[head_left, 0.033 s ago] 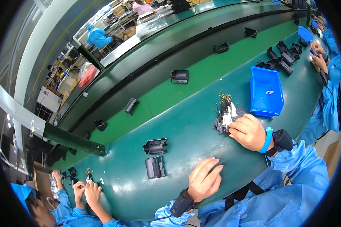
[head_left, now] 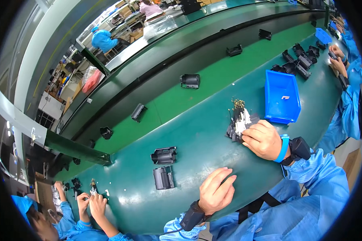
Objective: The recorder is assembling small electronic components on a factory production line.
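Note:
My right hand (head_left: 263, 140) reaches to the right edge of a bundle of thin black cables (head_left: 240, 120) with gold-coloured tips, dark flat ends and white strips. Its fingers are pinched together against the lower part of the bundle; what lies between the fingertips is hidden. Resting low over the front of the green table, my left hand (head_left: 217, 191) holds nothing, its fingers loosely bent and apart. Two black plastic housings (head_left: 163, 155) (head_left: 163, 178) stand one behind the other to the left of that hand.
A blue bin (head_left: 282, 98) with a small pale piece inside stands beyond my right hand. Behind it lies a heap of black housings (head_left: 303, 62). More housings (head_left: 190, 80) are spaced along the bright green strip (head_left: 161, 106). Co-workers' hands (head_left: 97, 205) (head_left: 338, 62) work on either side.

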The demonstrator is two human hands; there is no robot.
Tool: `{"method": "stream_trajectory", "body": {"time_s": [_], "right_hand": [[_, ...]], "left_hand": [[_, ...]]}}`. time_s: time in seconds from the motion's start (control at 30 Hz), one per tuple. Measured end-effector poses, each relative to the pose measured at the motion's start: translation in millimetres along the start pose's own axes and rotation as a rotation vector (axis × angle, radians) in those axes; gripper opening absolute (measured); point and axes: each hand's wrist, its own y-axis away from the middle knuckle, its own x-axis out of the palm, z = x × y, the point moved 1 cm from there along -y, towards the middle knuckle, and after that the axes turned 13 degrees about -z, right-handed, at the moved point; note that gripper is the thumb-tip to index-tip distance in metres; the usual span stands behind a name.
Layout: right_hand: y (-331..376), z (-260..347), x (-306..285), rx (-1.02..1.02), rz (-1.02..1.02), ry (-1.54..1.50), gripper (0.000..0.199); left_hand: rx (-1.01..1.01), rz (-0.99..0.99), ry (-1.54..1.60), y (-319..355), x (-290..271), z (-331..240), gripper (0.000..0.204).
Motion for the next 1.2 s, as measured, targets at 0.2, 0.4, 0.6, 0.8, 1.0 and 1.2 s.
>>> {"method": "stream_trajectory", "body": {"time_s": [0.2,0.4,0.6,0.8,1.0,1.2], "right_hand": [[-17.1,5.8,-16.6,0.031,-0.345,0.043,0.024],[-44.3,34.2,-18.1,0.551,-0.307,-0.792,0.008],[-31.4,46.4,-3.8,0.726,0.117,-1.134,0.021],[-14.3,43.7,18.6,0.849,0.368,-1.352,0.016],[-12.6,41.3,11.6,0.852,0.200,-1.284,0.018],[-9.4,34.9,17.0,0.871,0.131,-1.294,0.020]], "left_hand": [[0.025,-0.041,-0.074,-1.5,-11.3,-1.0,0.026],[-0.073,-0.222,-0.197,-12.1,-34.2,-0.7,0.047],[-0.615,0.040,0.267,-32.9,-31.0,4.3,0.025],[-1.206,-0.088,0.723,-6.5,-34.5,15.5,0.010],[-1.212,-0.134,0.842,-13.5,-25.2,13.4,0.008],[-1.218,0.175,0.743,-14.4,-17.4,9.0,0.006]]}}
